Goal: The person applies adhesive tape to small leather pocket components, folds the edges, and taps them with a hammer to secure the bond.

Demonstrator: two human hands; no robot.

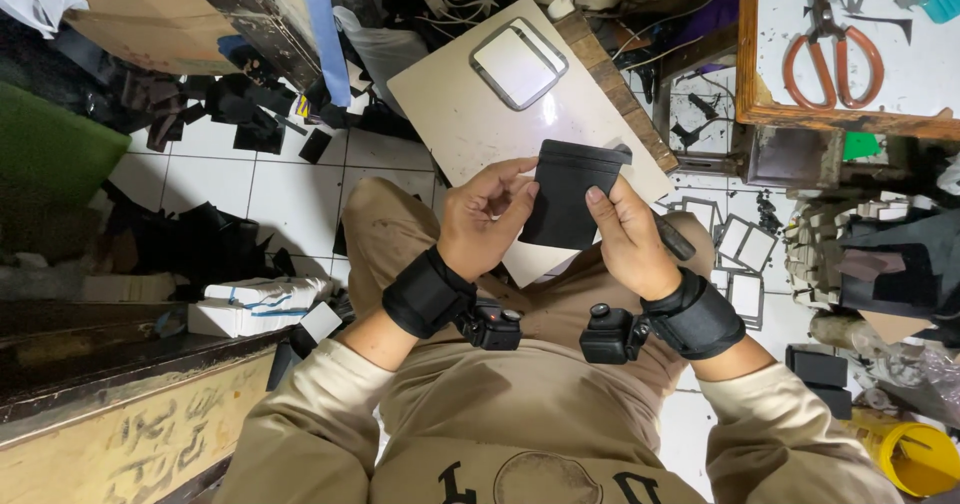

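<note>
Black card sleeve [565, 196] is pinched between left hand [487, 226] and right hand [625, 239] fingers.

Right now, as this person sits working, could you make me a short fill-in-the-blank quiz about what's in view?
1. Both hands, the left hand and right hand, hold a flat ____ leather piece.
2. The scissors on the workbench have ____ handles.
3. The metal frame lies on a pale ____.
4. The bucket at bottom right is ____.

Missing words: black; orange; board; yellow
</note>
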